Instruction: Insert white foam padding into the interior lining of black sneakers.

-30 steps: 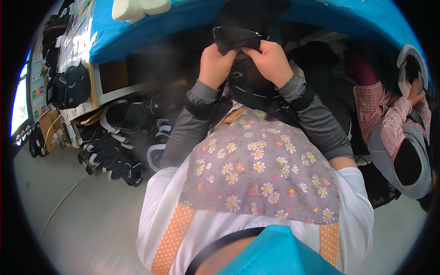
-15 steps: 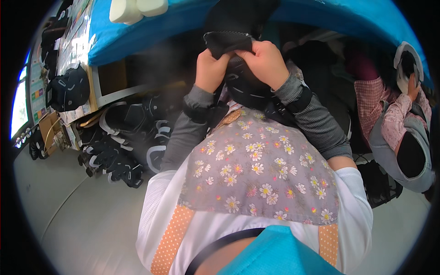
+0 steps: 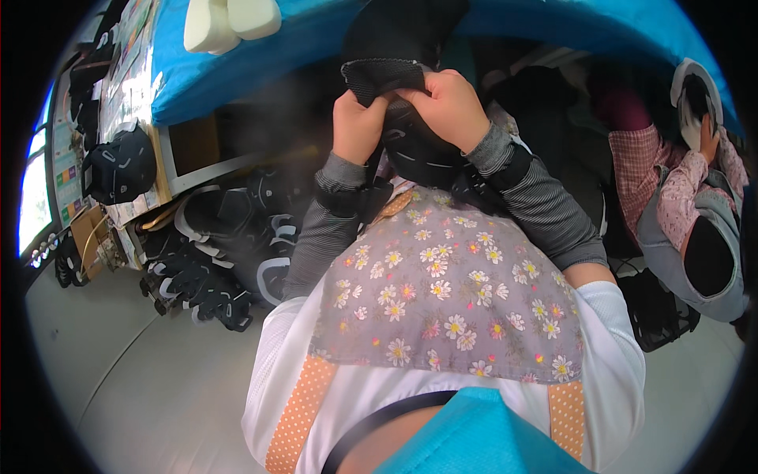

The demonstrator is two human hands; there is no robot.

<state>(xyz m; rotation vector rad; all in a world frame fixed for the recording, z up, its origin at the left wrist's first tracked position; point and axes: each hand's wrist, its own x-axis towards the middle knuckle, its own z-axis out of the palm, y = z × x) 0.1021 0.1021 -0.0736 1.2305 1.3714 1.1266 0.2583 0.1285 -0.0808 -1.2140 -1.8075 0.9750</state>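
Note:
My left hand [image 3: 357, 126] and my right hand [image 3: 447, 106] are raised in front of my chest, both closed on a black shoe upper [image 3: 395, 87] of knitted fabric. The fingers pinch its dark ribbed collar edge at the top, and the rounded black body with pale markings hangs below between my wrists. Grey striped sleeves cover my forearms. A flowered grey apron [image 3: 442, 292] lies over my chest below the hands.
A blue table [image 3: 237, 63] runs across the top with two white shoe lasts [image 3: 229, 20] on it. Black shoe uppers are piled on the floor at the left [image 3: 221, 261], and one more sits on a shelf [image 3: 118, 166]. Another person in a pink checked sleeve [image 3: 671, 197] works at the right.
Both hands have lifted the black upper slightly higher and further from my chest, with the collar edge folded over more between the fingers.

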